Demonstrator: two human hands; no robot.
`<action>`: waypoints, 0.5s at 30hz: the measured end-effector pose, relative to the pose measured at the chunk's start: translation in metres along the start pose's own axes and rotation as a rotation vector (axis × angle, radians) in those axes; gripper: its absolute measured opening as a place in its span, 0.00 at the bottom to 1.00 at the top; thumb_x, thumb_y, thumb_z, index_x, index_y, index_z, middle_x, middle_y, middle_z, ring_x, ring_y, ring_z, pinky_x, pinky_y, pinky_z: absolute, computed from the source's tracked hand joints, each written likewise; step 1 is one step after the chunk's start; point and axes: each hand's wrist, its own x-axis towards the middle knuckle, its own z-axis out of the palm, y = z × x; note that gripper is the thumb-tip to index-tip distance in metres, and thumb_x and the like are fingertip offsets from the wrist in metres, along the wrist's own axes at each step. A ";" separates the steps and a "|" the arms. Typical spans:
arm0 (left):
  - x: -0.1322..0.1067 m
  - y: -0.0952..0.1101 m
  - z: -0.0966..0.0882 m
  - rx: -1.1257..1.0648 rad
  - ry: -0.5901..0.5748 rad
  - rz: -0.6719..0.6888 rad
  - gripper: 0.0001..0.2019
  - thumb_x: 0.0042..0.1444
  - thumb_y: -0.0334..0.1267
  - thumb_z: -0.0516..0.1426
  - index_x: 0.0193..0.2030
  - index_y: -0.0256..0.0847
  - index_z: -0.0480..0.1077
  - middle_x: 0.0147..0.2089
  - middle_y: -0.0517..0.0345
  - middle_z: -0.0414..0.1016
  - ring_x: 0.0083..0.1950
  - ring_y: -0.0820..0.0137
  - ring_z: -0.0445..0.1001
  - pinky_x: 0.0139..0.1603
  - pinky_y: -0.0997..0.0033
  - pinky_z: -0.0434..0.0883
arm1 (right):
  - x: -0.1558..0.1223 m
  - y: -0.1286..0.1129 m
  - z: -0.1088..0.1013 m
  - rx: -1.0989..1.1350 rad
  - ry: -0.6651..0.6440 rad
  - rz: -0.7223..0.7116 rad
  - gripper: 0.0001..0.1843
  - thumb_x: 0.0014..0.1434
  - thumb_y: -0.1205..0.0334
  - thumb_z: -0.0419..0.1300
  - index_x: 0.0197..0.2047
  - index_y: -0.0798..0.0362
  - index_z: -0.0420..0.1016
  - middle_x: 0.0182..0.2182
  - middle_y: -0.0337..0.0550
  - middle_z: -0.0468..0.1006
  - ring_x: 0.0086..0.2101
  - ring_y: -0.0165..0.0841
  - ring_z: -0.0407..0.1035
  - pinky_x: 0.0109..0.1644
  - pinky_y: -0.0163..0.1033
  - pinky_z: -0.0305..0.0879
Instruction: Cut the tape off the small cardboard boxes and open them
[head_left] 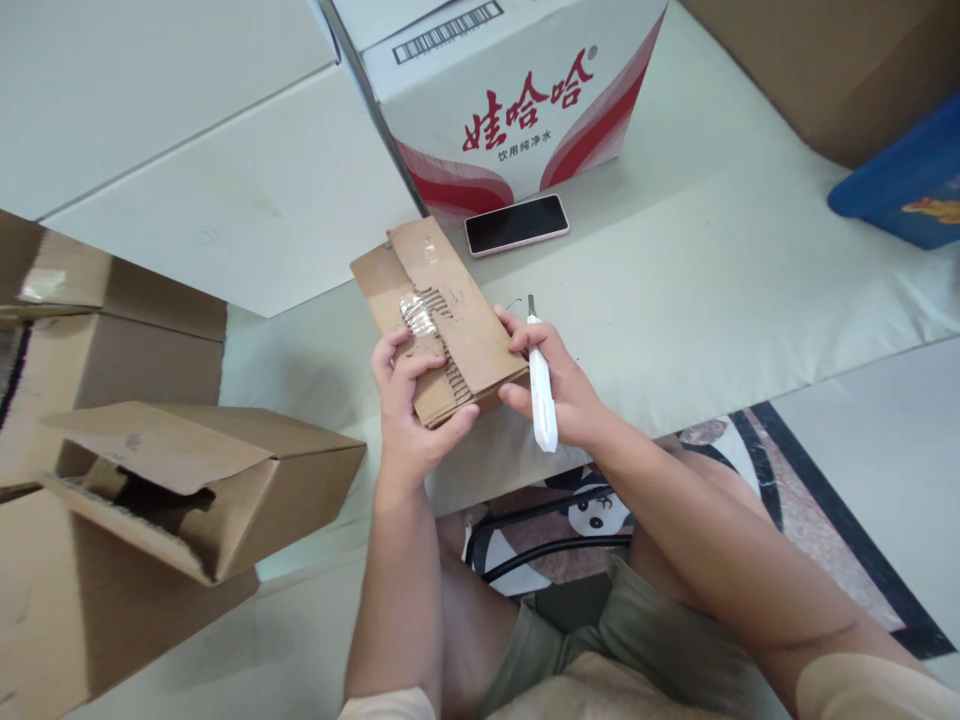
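A small flattened brown cardboard box (450,300) with torn clear tape and a ripped corrugated strip is held above the table edge. My left hand (409,410) is closed round its near left end, thumb on top. My right hand (559,385) grips the box's right side with its fingertips and also holds a white utility knife (541,395), blade tip pointing away from me.
A white and red water carton (510,90) stands at the back of the grey table (712,260), with a pink-cased phone (516,224) lying in front of it. An open brown box (202,480) sits at the left. A blue bin (907,185) and a brown carton (840,60) are at the right.
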 end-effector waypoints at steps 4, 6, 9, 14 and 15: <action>0.000 0.001 0.000 -0.029 0.000 0.006 0.26 0.58 0.64 0.64 0.54 0.50 0.70 0.68 0.47 0.60 0.75 0.47 0.62 0.75 0.36 0.60 | 0.000 0.001 0.000 0.002 0.004 -0.005 0.26 0.60 0.38 0.67 0.51 0.42 0.61 0.77 0.54 0.59 0.76 0.44 0.55 0.77 0.59 0.52; 0.001 0.001 0.001 -0.049 0.006 0.010 0.26 0.58 0.62 0.65 0.55 0.50 0.70 0.68 0.47 0.59 0.75 0.47 0.62 0.75 0.36 0.60 | 0.000 0.001 0.001 0.002 0.003 -0.010 0.26 0.61 0.39 0.67 0.51 0.42 0.61 0.77 0.54 0.58 0.76 0.44 0.56 0.77 0.58 0.52; 0.000 0.001 0.001 -0.043 0.005 0.002 0.26 0.58 0.63 0.64 0.54 0.49 0.70 0.68 0.47 0.59 0.75 0.47 0.61 0.74 0.36 0.61 | 0.000 0.002 0.001 0.007 0.010 -0.027 0.25 0.61 0.41 0.67 0.51 0.42 0.61 0.77 0.55 0.59 0.75 0.44 0.57 0.77 0.58 0.53; 0.000 -0.001 0.001 -0.025 0.002 0.006 0.26 0.59 0.64 0.63 0.55 0.50 0.69 0.68 0.47 0.59 0.74 0.47 0.62 0.74 0.37 0.61 | -0.001 0.003 0.001 0.006 0.013 -0.017 0.25 0.61 0.42 0.67 0.51 0.42 0.61 0.77 0.54 0.59 0.75 0.44 0.58 0.76 0.58 0.54; 0.000 -0.001 0.002 -0.025 0.001 0.009 0.26 0.59 0.64 0.63 0.55 0.50 0.69 0.68 0.47 0.59 0.74 0.47 0.62 0.74 0.37 0.61 | -0.002 0.003 0.001 0.005 0.016 -0.012 0.25 0.61 0.42 0.67 0.51 0.42 0.61 0.77 0.54 0.59 0.75 0.44 0.57 0.76 0.59 0.54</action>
